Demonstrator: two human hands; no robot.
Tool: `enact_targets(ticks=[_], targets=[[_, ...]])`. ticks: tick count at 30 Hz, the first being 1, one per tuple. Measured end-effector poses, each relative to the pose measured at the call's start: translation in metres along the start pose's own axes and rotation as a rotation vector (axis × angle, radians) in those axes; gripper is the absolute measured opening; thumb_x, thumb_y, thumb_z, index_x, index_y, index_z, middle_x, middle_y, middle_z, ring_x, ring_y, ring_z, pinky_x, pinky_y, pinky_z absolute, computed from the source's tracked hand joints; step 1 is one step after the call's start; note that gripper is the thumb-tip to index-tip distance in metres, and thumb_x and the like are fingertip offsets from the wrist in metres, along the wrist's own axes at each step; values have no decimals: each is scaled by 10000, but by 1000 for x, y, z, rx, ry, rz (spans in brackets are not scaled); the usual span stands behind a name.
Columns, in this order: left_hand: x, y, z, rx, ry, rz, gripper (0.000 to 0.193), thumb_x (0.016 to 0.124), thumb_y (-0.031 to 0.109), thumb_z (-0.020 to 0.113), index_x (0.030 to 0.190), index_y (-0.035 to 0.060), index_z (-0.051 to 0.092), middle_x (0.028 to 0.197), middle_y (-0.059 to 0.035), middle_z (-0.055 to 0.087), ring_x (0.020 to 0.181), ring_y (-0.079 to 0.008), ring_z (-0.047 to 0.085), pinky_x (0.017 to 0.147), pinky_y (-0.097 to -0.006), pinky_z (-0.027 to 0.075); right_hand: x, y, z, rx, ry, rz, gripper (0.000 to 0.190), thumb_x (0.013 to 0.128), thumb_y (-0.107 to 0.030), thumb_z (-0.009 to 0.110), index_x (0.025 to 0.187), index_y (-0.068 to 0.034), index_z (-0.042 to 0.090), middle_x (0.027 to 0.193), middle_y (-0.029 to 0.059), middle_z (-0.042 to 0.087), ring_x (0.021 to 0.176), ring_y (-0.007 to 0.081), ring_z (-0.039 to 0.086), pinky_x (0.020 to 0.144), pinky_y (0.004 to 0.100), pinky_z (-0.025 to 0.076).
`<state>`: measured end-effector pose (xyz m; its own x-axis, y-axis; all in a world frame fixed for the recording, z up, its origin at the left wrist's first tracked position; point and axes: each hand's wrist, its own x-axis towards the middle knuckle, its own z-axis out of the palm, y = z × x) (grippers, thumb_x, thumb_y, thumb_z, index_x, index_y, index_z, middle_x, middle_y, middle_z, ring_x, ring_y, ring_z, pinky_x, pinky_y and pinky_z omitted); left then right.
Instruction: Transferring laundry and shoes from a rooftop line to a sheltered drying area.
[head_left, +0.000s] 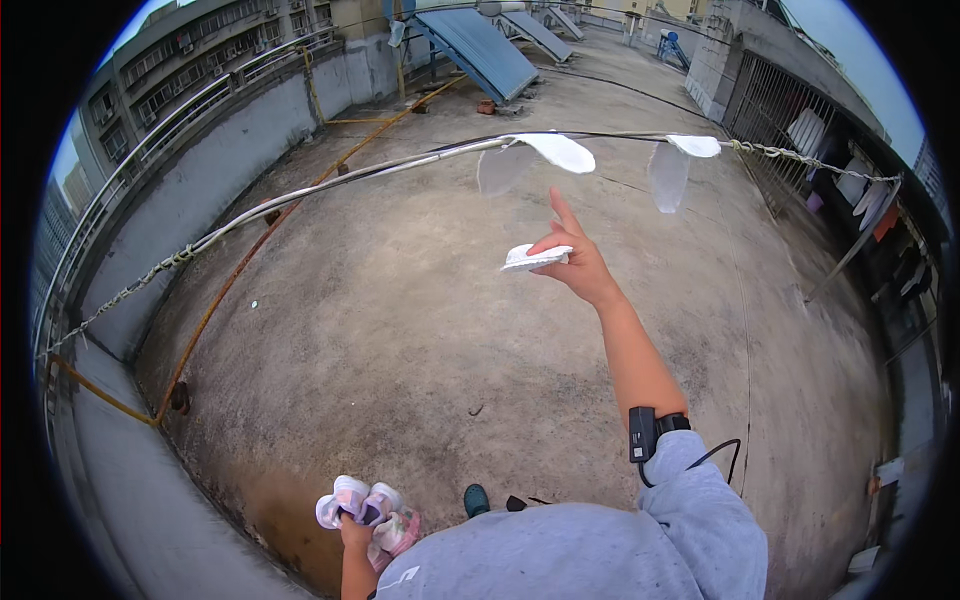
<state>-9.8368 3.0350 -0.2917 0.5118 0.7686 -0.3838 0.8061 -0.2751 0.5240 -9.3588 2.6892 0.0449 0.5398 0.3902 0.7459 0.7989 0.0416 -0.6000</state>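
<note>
My right hand (579, 259) is raised ahead of me, pinching a white insole (529, 259) between thumb and fingers, with the index finger pointing up. Just beyond it, a white insole (559, 151) lies folded over a pole-like clothesline (420, 159), its other half hanging down. Farther right, another white insole (666, 176) straddles the same line. Low at my left side, my left hand (355, 531) grips pink-and-white sneakers (349, 495); more pink-and-white footwear (396, 531) shows beside them, partly hidden by my shirt.
Twisted rope ties the line at both ends. A rusty pipe (247, 274) runs along the left parapet (247, 142). Solar water heater panels (480, 52) stand at the back. A barred enclosure (780, 112) and hanging laundry (874, 202) are on the right, near a slanted metal post (851, 247).
</note>
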Motion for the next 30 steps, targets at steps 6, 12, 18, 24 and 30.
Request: enact_targets(ticks=[6, 12, 18, 24, 30], targets=[[25, 14, 9, -84, -20, 91, 930, 468, 209, 838, 1240, -29, 378, 1173, -197, 522, 1107, -304, 501, 906, -347, 404, 102, -17, 28, 394, -20, 93, 591, 650, 20, 724, 1173, -124, 491, 1125, 24, 514, 1034, 115, 471, 859, 277, 429], [61, 21, 34, -143, -92, 204, 974, 448, 267, 853, 1241, -29, 372, 1183, -187, 508, 1114, -309, 488, 918, -354, 390, 23, 75, 28, 199, -54, 459, 604, 668, -178, 727, 1164, -25, 419, 1126, 124, 523, 1009, 205, 518, 840, 313, 418], [74, 47, 44, -2, -116, 199, 977, 437, 229, 844, 1244, -23, 355, 1133, -206, 543, 1089, -336, 508, 906, -356, 401, -109, 33, -72, -415, -56, 605, 1005, 637, -126, 744, 1400, -141, 90, 1158, 197, 534, 972, 339, 568, 825, 373, 447], [86, 102, 63, 77, -173, 313, 919, 460, 176, 821, 1231, -28, 365, 1112, -213, 555, 1069, -344, 523, 884, -364, 419, -33, -44, -119, -549, -156, -176, 863, 631, -53, 746, 1340, -135, 262, 1201, 169, 502, 978, 270, 572, 751, 325, 492], [72, 173, 88, 275, -86, 305, 938, 495, 143, 809, 1269, -24, 307, 1143, -227, 530, 1089, -343, 508, 884, -368, 430, 1, 1, -184, -286, 263, -34, 448, 638, -19, 739, 1047, -35, 557, 1402, 133, 230, 1044, 202, 538, 846, 317, 469]])
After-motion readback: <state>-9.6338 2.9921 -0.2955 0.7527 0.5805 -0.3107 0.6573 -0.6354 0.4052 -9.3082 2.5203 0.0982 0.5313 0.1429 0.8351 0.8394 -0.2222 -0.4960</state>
